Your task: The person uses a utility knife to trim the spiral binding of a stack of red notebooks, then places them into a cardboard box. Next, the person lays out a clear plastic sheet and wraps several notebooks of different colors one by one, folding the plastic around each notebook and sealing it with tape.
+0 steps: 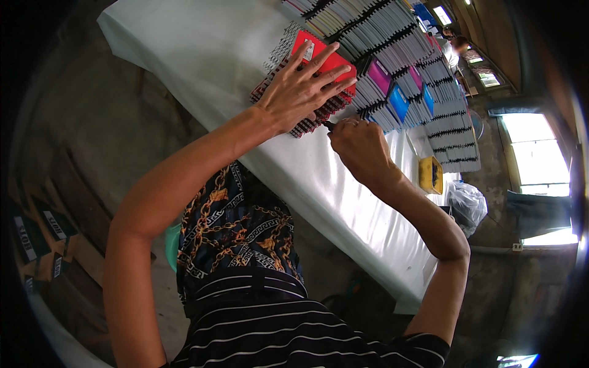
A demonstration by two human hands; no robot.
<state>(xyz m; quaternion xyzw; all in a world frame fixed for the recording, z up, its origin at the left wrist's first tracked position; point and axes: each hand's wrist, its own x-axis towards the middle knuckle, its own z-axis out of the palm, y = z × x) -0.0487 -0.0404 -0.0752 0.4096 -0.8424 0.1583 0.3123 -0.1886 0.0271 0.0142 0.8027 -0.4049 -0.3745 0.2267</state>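
Observation:
A stack of spiral-bound notebooks with a red cover on top (pixel 334 60) sits on the white-covered table. My left hand (pixel 294 89) lies flat across it with the fingers spread. Beside the near right corner of the stack, my right hand (pixel 359 144) is closed in a fist around a small dark tool (pixel 329 126). Only the black tip of that tool shows, close to the notebooks' bound edge; my fingers hide the rest, so its kind is unclear.
Long rows of spiral-bound books (pixel 392 49) fill the far side of the table, some with purple and blue covers (pixel 399 103). To the right are a yellow container (pixel 431 175) and a clear plastic bag (pixel 467 205). Cardboard boxes (pixel 52 236) lie at the left. Another person (pixel 453 52) is far off.

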